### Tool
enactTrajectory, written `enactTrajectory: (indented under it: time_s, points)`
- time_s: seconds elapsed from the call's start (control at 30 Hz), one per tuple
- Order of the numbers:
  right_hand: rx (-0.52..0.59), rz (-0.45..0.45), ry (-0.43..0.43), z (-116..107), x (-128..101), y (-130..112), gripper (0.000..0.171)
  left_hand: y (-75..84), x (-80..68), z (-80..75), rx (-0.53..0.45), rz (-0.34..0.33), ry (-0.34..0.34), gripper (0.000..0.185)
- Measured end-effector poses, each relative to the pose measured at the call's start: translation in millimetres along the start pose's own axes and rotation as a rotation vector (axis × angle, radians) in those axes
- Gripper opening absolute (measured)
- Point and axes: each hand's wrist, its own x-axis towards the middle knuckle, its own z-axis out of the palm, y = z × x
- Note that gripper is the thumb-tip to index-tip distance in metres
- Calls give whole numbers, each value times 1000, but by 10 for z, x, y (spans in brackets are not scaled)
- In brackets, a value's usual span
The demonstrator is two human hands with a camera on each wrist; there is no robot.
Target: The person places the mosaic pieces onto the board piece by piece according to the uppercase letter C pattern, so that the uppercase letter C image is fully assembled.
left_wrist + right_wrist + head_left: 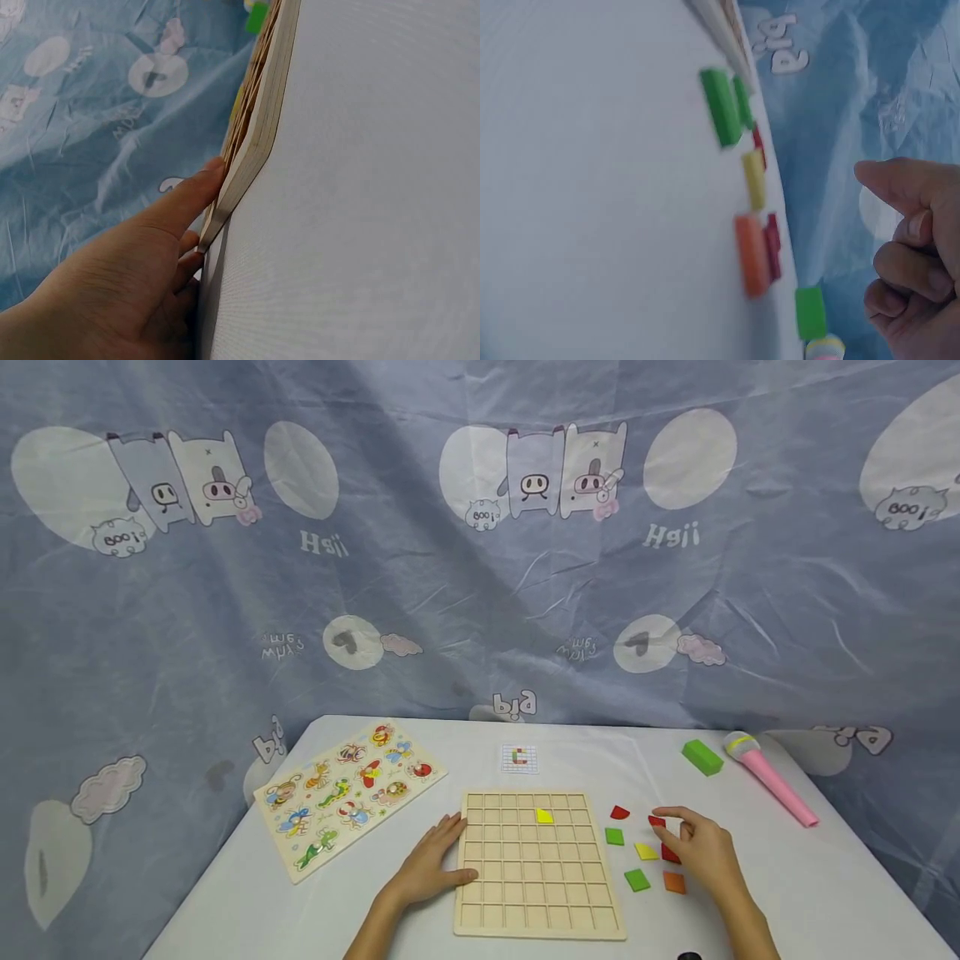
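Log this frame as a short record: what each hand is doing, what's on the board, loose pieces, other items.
left hand: rests flat against the left edge of the wooden grid board
right hand: over the loose pieces, fingers at a small red piece
on board: one yellow piece
loose pieces: red, green, yellow and orange tiles right of the board
other items: animal puzzle board, pattern card, green block, pink toy microphone

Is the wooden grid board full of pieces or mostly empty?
Mostly empty. The wooden grid board holds just one yellow piece near its top; every other square shows bare wood.
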Motion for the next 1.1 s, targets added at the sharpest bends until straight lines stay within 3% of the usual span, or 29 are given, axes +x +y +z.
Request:
enactTrajectory:
  time_s: [0.4,0.5,0.7,1.1]
  points:
    - [-25,95,-66,-9,-148,546,42,-14,14,-5,-10,-12,4,85]
    - [-31,107,-113,-3,-159,577,51,-23,9,-15,-21,0,13,85]
    - [-64,123,-166,3,-189,557,50,-26,4,-2,-27,-13,-9,87]
    - [-130,116,-113,60,-202,568,43,-25,2,2,-33,-9,0,86]
